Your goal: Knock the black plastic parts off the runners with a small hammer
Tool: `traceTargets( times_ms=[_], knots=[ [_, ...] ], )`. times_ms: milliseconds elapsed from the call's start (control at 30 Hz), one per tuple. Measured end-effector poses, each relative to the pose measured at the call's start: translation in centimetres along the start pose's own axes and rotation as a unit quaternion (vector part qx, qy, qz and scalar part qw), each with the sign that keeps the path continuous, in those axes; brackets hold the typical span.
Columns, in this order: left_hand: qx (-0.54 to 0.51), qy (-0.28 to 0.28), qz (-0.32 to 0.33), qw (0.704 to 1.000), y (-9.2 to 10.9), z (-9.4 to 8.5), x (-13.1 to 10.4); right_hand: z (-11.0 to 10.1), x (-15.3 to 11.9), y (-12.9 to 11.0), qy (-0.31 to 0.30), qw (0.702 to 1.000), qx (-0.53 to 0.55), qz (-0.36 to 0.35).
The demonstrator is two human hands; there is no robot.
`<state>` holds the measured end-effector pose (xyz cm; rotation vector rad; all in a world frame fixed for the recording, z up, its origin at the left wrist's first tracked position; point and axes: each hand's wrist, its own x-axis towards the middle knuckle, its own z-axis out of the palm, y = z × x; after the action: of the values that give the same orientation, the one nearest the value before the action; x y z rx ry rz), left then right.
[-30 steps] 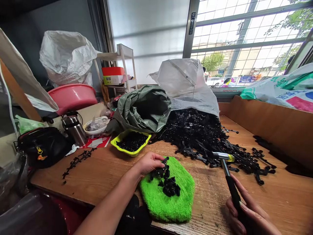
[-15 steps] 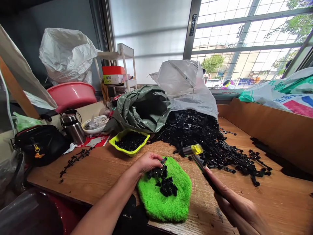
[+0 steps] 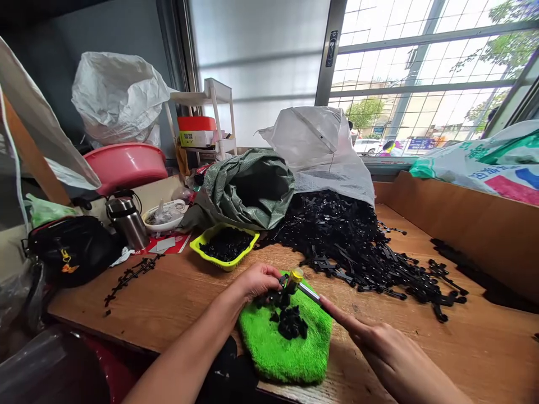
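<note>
Yellow basket holds black parts; left fingers pinch black piece at their tips, right fingers clasp hammer.

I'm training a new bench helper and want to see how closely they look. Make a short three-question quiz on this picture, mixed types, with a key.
1. Multiple choice: What do the loose pieces nearest the hands lie on?
A) A pink basin
B) A green fluffy pad
C) A white shelf

2. True or false: The right hand grips the hammer.

3. Fill in the gap: The yellow basket, on the table beyond the left hand, holds many small pieces that are ____ in colour.

Key: 1. B; 2. True; 3. black.
</note>
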<state>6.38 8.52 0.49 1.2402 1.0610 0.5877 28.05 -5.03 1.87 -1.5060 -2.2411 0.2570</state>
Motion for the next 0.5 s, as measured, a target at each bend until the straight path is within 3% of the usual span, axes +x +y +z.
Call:
traceTargets(
  times_ms=[133,300,500],
  knots=[
    [0.002,0.001,0.004,1.0,-0.2,0.1,0.2,0.3,-0.3,0.3,0.032,0.999,0.026,0.006],
    [0.004,0.004,0.008,1.0,-0.2,0.0,0.3,1.3,-0.3,0.9,0.011,0.998,0.051,0.03],
    [-0.068,0.036,0.055,0.995,-0.9,-1.5,-0.5,1.9,-1.9,1.4,0.082,0.981,0.166,0.049]
  ],
)
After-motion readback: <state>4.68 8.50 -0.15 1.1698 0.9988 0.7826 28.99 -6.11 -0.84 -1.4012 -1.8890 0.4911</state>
